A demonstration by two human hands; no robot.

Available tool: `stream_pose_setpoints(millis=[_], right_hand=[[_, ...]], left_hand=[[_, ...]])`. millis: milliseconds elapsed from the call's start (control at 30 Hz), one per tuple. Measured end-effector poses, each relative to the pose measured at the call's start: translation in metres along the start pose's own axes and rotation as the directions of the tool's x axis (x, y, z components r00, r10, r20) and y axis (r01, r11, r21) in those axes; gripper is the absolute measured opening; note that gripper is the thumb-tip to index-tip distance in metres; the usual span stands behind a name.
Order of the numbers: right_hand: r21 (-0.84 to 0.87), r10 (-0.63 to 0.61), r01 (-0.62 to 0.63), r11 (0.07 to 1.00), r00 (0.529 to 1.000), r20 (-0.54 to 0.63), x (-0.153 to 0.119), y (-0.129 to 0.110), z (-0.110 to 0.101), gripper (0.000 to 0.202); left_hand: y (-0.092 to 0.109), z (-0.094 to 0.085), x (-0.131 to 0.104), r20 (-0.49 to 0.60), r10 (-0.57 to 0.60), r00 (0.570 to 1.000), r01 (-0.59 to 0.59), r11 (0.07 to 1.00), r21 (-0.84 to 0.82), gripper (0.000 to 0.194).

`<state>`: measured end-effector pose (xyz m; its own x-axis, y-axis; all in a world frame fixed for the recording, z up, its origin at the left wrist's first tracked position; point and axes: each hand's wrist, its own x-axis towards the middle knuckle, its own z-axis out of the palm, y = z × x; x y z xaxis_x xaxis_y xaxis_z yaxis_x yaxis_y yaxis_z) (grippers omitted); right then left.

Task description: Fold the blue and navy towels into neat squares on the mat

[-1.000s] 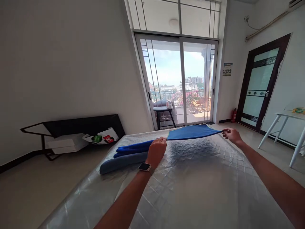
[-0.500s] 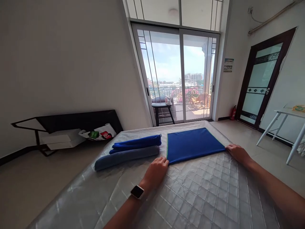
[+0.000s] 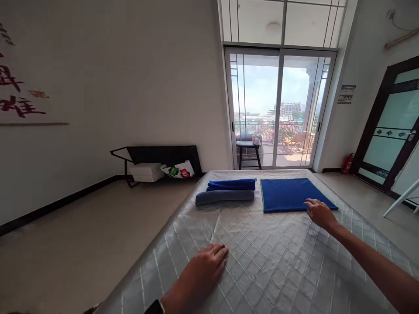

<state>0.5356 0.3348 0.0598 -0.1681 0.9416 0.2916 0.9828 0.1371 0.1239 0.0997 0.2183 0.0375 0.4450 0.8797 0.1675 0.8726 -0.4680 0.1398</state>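
A flat blue cloth [image 3: 284, 194] with green edging lies spread on the silvery quilted mattress [image 3: 262, 244]. My right hand [image 3: 321, 213] is over its near edge, toward the right corner, fingers loosely stretched and apart; whether it touches the fabric I cannot tell. Closer to me and to the left, my left hand [image 3: 209, 261] is low over the bare mattress, holding nothing, its fingers loosely bent and a watch at the wrist. Left of the flat cloth lie a folded blue cloth [image 3: 231, 184] and a rolled grey-blue cloth [image 3: 225, 197], side by side.
Beyond the mattress stands a sliding glass door [image 3: 278, 109] with a dark stool [image 3: 248, 146] behind it. A low black bench [image 3: 163, 153] with white boxes [image 3: 145, 171] is along the left wall. At right are a fire extinguisher [image 3: 347, 163] and a dark-framed door [image 3: 389, 131].
Both hands have let go of the flat cloth's near corners. My left hand has drawn back toward me; my right has shifted inward along the edge. The view has turned left.
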Motion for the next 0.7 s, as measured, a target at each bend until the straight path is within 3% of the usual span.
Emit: stream_pose_setpoints(millis=[100, 233, 300, 400, 533, 633, 700], right_hand=[[0.097, -0.091, 0.092, 0.991, 0.996, -0.012, 0.035, -0.075, 0.001, 0.037], [0.212, -0.169, 0.17, 0.962, 0.985, -0.023, 0.088, -0.167, 0.009, 0.043], [0.245, -0.139, 0.14, 0.959, 0.99, -0.02, 0.11, -0.198, 0.014, 0.05], [0.269, -0.033, 0.033, 0.963, 0.999, -0.005, 0.127, -0.227, 0.019, 0.051], [0.308, -0.048, 0.053, 0.95, 0.999, -0.025, 0.111, -0.248, 0.011, 0.037], [0.405, -0.15, 0.143, 0.903, 0.989, -0.014, 0.066, -0.258, -0.004, 0.02], [0.551, -0.219, 0.14, 0.823, 0.973, 0.079, 0.027, -0.261, -0.015, 0.024]], left_hand=[[-0.026, 0.008, -0.032, -0.05, -0.012, 0.999, 0.009, 0.999, -0.048, 0.039], [-0.036, 0.016, -0.04, -0.019, 0.034, 0.999, -0.035, 0.998, -0.058, 0.046], [-0.035, 0.017, -0.039, -0.007, 0.05, 0.999, -0.05, 0.998, -0.034, 0.047], [-0.034, 0.018, -0.04, -0.025, 0.089, 0.996, -0.089, 0.996, -0.009, 0.048], [-0.034, 0.02, -0.041, -0.056, 0.066, 0.996, -0.067, 0.998, -0.01, 0.043], [-0.032, 0.013, -0.039, -0.079, 0.012, 0.997, -0.017, 0.998, -0.057, 0.035], [-0.027, 0.002, -0.037, -0.067, -0.037, 0.997, 0.029, 0.993, -0.114, 0.03]])
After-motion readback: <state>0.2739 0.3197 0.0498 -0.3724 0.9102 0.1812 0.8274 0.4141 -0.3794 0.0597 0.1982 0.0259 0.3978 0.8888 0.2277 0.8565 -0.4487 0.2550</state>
